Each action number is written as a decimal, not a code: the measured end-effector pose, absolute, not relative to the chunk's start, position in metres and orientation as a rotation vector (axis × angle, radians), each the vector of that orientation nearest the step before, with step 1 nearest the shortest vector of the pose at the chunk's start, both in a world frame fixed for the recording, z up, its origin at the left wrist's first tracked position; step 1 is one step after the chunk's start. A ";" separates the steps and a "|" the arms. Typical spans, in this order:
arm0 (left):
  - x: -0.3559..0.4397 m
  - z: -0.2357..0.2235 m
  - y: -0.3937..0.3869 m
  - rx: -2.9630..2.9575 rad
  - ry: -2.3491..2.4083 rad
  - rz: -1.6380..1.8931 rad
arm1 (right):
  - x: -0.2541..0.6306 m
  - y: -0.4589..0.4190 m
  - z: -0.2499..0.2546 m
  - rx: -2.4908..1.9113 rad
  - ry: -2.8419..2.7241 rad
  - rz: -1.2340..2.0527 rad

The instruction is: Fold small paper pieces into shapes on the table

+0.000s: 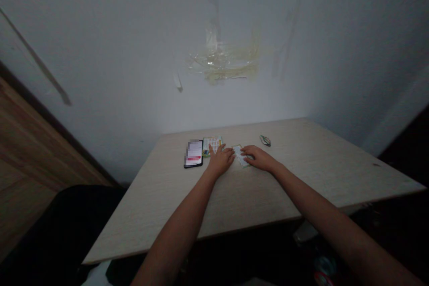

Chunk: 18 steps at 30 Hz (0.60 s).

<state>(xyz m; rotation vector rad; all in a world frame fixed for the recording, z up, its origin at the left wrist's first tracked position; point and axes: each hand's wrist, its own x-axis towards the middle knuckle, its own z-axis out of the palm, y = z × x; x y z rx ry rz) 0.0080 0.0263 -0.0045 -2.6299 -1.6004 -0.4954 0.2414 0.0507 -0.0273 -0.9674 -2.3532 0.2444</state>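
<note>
Hands apart, your splayed left hand (pixel 221 161) overlaps the colourful printed-paper booklet (pixel 212 140); your right hand (pixel 259 157) touches the white rectangular paper slip (pixel 240 157) — pinch unclear — towards the worktop's (pixel 248 196) back edge. Uneven pressure could crease the slip.

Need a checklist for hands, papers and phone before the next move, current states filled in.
1. Right hand at small printed sheet: ok, fingers on its edge.
2. Left hand touching that sheet: cannot tell.
3. Colourful printed card uncovered: not ok, left hand overlaps it.
4. Smartphone flat on table, apart from hands: ok.
5. Sheet's print readable: cannot tell, too small.
</note>
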 end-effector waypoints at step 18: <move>0.006 -0.003 0.038 -2.671 -1.594 -0.447 | 0.243 0.061 -0.036 -0.979 -2.285 0.374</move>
